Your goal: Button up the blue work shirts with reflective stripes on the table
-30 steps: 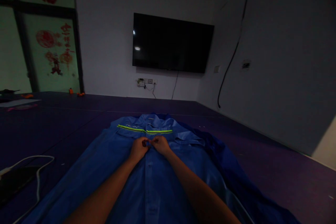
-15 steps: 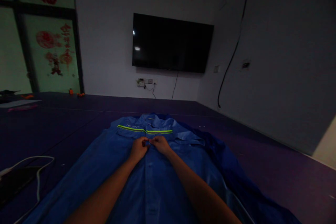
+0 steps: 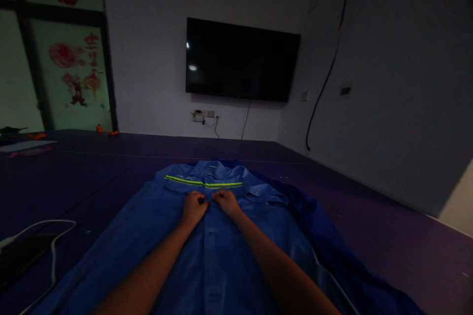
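Observation:
A blue work shirt (image 3: 244, 236) with yellow-green reflective stripes across the chest lies front up, its collar pointing away from me. At the button placket, just below the stripes, my left hand (image 3: 194, 205) is closed, fingers pinching the shirt's front edge. Close beside it on the right, my right hand (image 3: 226, 202) also pinches the placket. A small gap separates the two sets of fingertips. Whatever button lies between them is too small and dark to make out. Down the placket below the hands, several fastening spots show.
The shirt rests on a dark purple surface (image 3: 111, 172). A white cable (image 3: 55, 246) curls over a dark flat object at the left. Farther left lie a pale sheet (image 3: 27, 145) and small orange items (image 3: 113, 133). A television (image 3: 242, 61) hangs on the far wall.
My fingertips have drawn slightly apart at the placket, the right hand shifting a little. The shirt lies as before.

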Demonstrator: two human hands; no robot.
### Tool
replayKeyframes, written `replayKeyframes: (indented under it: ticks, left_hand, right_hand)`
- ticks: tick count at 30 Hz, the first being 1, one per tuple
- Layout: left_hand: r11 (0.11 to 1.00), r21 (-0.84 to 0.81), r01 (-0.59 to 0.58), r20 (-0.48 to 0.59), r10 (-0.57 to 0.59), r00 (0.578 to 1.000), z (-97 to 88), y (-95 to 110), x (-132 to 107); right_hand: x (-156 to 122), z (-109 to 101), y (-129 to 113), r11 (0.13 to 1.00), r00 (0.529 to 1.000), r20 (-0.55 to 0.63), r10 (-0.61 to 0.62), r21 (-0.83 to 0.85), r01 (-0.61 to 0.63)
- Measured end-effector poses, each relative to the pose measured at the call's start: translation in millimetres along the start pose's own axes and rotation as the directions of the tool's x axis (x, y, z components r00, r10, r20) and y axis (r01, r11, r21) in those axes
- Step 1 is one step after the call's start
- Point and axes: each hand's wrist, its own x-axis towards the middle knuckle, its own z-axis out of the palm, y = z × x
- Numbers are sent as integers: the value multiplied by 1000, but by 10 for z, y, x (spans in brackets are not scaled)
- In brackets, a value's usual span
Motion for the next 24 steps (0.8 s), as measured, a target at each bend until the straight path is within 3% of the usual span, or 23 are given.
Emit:
replayKeyframes:
  ticks: [17,24]
  left_hand:
    - [997,69,47,14,-48,999,0,26,12]
    - [995,35,99,-46,-97,994,-101,62,-56]
  right_hand:
    - [-49,-4,-58,996,997,-26,-67,-65,65]
    - [-264,-87,-280,980,981,-180,-71,-197,35]
